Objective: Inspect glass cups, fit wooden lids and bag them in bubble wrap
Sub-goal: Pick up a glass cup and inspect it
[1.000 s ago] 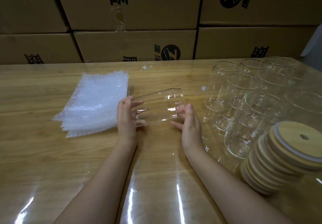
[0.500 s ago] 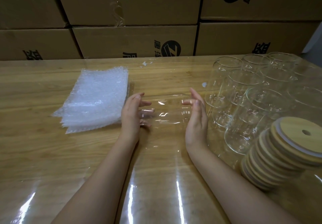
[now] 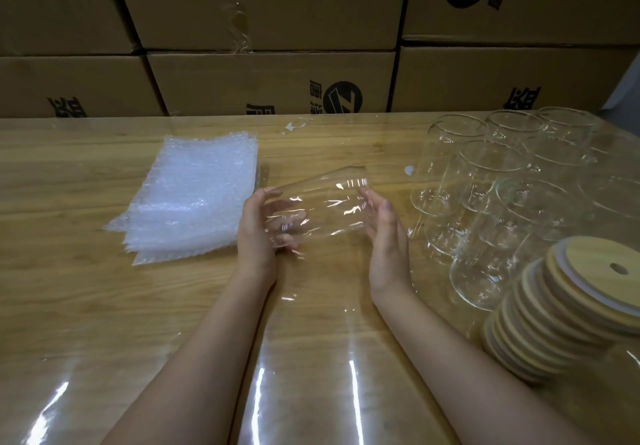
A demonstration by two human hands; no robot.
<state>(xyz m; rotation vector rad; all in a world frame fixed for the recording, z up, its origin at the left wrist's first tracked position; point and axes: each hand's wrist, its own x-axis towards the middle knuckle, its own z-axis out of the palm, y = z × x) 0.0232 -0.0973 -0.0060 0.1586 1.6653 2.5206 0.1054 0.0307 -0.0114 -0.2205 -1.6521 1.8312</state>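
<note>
I hold a clear glass cup (image 3: 323, 204) on its side, a little above the table, between both hands. My left hand (image 3: 258, 228) grips its left end, and its curled fingers show through the glass. My right hand (image 3: 386, 233) presses near-straight fingers against the right end. Several more glass cups (image 3: 502, 181) stand at the right. A leaning stack of round wooden lids (image 3: 568, 309), each with a small hole, sits at the front right. A pile of bubble-wrap bags (image 3: 194, 195) lies just left of my left hand.
The wooden table (image 3: 86, 306) is covered by a glossy clear sheet. Stacked cardboard boxes (image 3: 270, 81) form a wall along the table's far edge. A small scrap of clear tape (image 3: 294, 127) lies near the back edge.
The cup has turned between my hands, and its right end is tilted up further than half a second ago. My right hand has shifted slightly lower on that end.
</note>
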